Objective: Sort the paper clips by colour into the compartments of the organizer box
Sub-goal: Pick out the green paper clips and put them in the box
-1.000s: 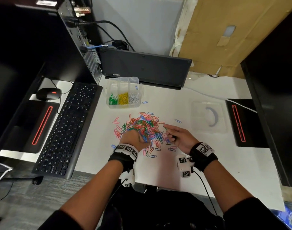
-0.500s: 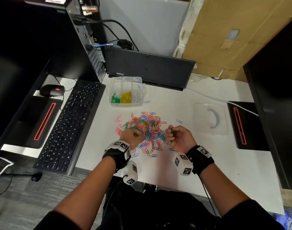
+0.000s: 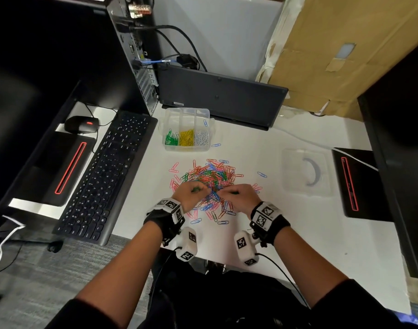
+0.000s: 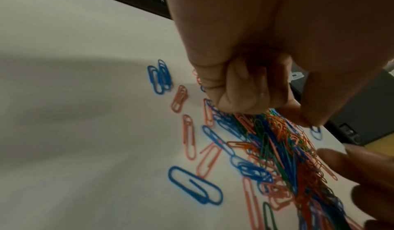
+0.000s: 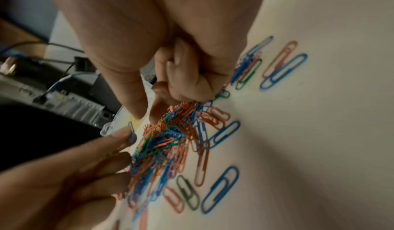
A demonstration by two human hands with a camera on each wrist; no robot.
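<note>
Both hands at the near edge of the clip pile (image 3: 211, 184), centre of head frame, on the white worktop (image 3: 262, 233). Left hand (image 3: 190, 194) curled, fingers (image 4: 232, 88) tucked into palm; head view shows green clips (image 3: 197, 189) bunched in its grip. Right hand (image 3: 239, 197) also curled, green clip bits (image 3: 234, 193) showing at its thumb side; in the R wrist view its fingers (image 5: 187, 75) are folded in over the pile, exact pinch hard to make out. The two hands sit just beside each other, knuckles nearly meeting over the pile. Pile is mixed pink/orange, blue, green; loose strays around it, e.g. blue clip (image 3: 262, 174) to the right, blue clip (image 3: 195, 221) near the L wrist. Organizer box (image 3: 186, 112), clear plastic, upper centre of head frame, beyond the pile and apart from it: front row holds green (image 3: 171, 140), yellow (image 3: 187, 138), white/silver (image 3: 201, 138) clips in separate compartments, L to R; one blue clip (image 3: 205, 122) in the back right compartment. Another blue clip (image 3: 215, 145) on worktop just right of box. Clear lid (image 3: 306, 172) lies flat at right-centre. Black keyboard (image 3: 103, 176) left of frame, mouse (image 3: 82, 124) upper left beyond it.
</note>
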